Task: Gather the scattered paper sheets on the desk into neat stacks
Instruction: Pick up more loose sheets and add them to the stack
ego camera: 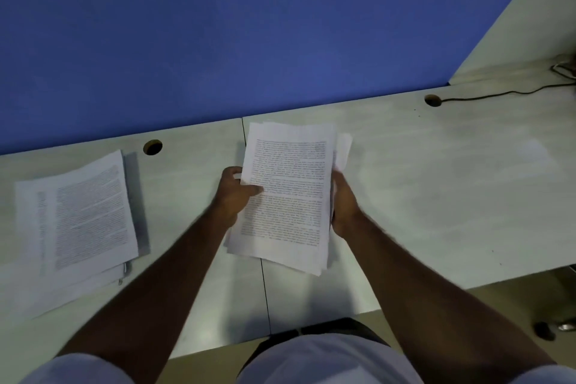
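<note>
A bundle of printed sheets (288, 193) is held between both hands above the middle of the desk (436, 171). The left hand (235, 193) is curled round the bundle's left edge, with the thumb laid across the printed face. The right hand (343, 206) is closed on the right edge, its fingers hidden behind the paper. The sheets in the bundle are not squared up: edges are fanned out at the upper right and along the bottom.

A second stack of sheets (84, 221) is laid flat on the desk well to the left, its layers offset from one another, with a small metal clip (124, 271) seen at its lower right corner. Two round cable holes (152, 147) are cut in the desk near the blue partition (218, 34), and a dark cable (498, 95) is led into the right one. A seam in the desktop is seen under the held bundle.
</note>
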